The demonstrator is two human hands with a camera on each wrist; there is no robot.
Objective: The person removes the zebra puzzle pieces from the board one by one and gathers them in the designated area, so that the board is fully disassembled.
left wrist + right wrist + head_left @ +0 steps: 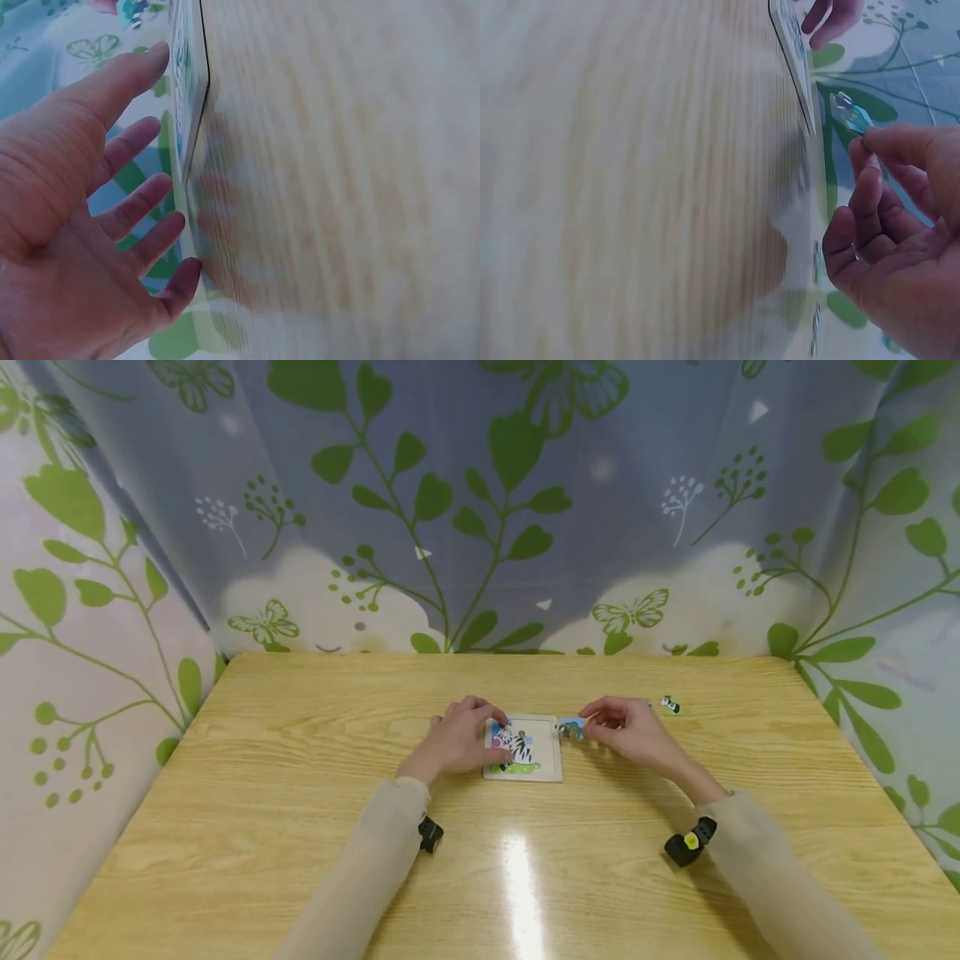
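Note:
A square puzzle board [550, 760] with a zebra picture lies on the table, partly assembled, with pale bare areas along its top and right. My left hand [459, 737] is at the board's left side, thumb and fingers spread over the zebra pieces. In the left wrist view the left hand [82, 187] shows loosely bent, parted fingers, with nothing gripped. My right hand [633, 732] pinches a blue and green puzzle piece [572, 727] just off the board's right edge. The right wrist view shows the puzzle piece [850, 112] raised above the table, between thumb and forefinger.
Another puzzle piece [671, 704] with black and white marks lies on the wooden table [300, 827], beyond the right hand. A leaf-patterned curtain [465, 527] hangs along the table's back and sides. Both wrists carry black straps with small devices.

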